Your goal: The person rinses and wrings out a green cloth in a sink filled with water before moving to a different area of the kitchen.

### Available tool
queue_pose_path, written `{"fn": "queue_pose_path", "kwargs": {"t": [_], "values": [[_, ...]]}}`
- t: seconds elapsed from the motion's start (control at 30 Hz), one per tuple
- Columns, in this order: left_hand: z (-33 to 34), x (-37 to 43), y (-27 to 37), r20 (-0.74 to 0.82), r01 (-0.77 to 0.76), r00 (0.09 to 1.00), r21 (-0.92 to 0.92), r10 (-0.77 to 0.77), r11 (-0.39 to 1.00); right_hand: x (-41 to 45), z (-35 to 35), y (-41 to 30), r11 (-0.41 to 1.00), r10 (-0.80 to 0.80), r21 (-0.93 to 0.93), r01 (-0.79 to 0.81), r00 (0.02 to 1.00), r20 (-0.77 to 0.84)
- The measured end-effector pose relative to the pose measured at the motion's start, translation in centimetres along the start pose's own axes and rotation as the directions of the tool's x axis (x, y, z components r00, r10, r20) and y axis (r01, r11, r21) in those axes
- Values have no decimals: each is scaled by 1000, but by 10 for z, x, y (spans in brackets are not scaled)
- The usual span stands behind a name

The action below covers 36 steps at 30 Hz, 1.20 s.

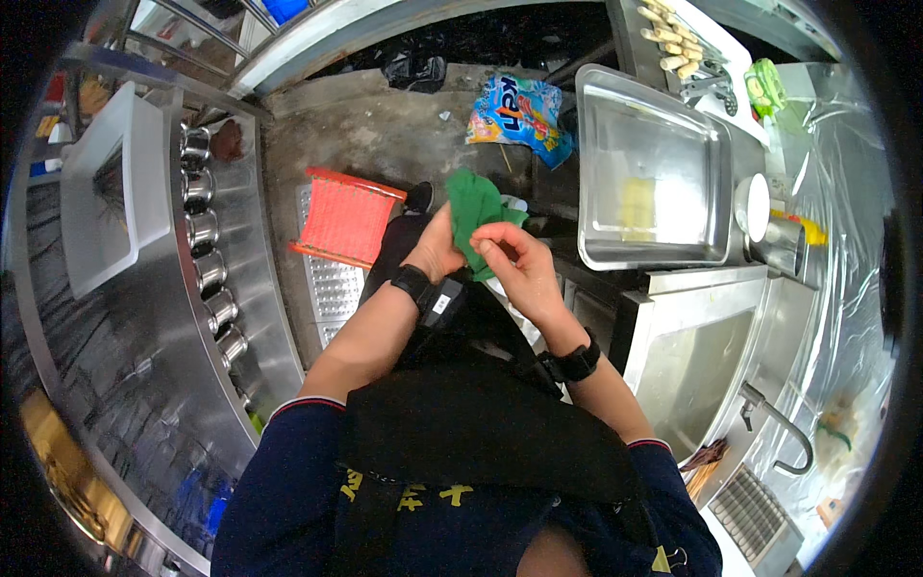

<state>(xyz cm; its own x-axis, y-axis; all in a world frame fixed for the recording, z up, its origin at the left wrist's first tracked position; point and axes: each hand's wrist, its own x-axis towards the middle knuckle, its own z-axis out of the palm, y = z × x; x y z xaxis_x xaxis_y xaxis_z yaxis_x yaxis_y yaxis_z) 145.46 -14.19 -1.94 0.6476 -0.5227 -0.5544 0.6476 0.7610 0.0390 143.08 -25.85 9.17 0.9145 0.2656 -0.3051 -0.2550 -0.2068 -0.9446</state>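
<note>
In front of my body I hold a crumpled green cloth [473,196] up off the floor. My left hand [435,244] grips it from the left side, with most of the fingers hidden behind the fabric. The thumb and forefinger of my right hand [525,272] come together on the lower right of the cloth and pinch at it. A dark band circles each wrist. Below the cloth are my dark-clothed legs and a dark shoe [419,196].
To the left sits a low red stool [346,218] over a perforated metal plate [333,288]. Steel pots [198,186] line the left counter. A bright plastic bag [520,115] lies ahead. On my right stand a steel tray [656,148], a sink [696,368] and its faucet [782,425].
</note>
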Motion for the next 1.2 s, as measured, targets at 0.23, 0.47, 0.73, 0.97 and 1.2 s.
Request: {"fn": "queue_pose_path", "kwargs": {"t": [0.23, 0.47, 0.73, 0.97, 1.2], "values": [[-50, 41, 59, -5, -91, 996, -232, 92, 968, 90, 2, 68, 941, 133, 326, -93, 986, -104], [-130, 129, 87, -231, -290, 938, -120, 258, 949, 219, -26, 245, 908, 388, 410, -84, 535, -750], [-198, 221, 60, -327, -289, 927, -313, 183, 905, 281, -170, 372, 982, 148, 119, -146, 213, -966], [-208, 305, 60, -461, -241, 881, -251, 103, 937, 260, -337, 457, -120, -223, -846, -519, 844, -487], [-218, 316, 54, -359, -190, 926, -176, 117, 966, 296, -363, 459, -74, 160, -942, -327, 928, -335]]}}
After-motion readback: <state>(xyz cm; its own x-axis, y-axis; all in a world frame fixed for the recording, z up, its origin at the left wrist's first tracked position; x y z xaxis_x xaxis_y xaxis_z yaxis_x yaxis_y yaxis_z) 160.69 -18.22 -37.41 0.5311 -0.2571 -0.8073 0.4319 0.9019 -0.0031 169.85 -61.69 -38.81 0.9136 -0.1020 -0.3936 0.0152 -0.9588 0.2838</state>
